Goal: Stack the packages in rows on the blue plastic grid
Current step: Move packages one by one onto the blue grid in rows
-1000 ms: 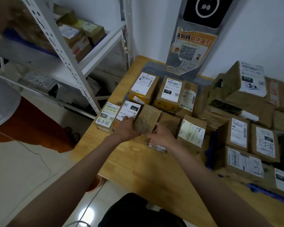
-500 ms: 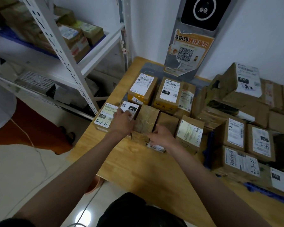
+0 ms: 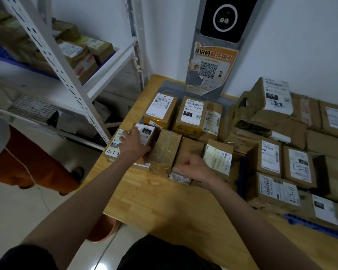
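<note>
Since half a second ago: left hand (image 3: 134, 144) slid up onto the white-labelled box (image 3: 144, 134), fingers now curled over its top, lifting or tilting it from the near row. Right hand (image 3: 194, 166), at four o'clock from that, loosely curled against the plain brown box (image 3: 189, 151), grip unclear. Probably squaring up the row, so more stacking ahead. Blue grid (image 3: 308, 226) well apart at four o'clock, already under packages (image 3: 277, 190).

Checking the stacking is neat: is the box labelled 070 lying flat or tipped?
Tipped. The 070 box leans with one corner raised on the pile, unlike the flat boxes nearby.
</note>
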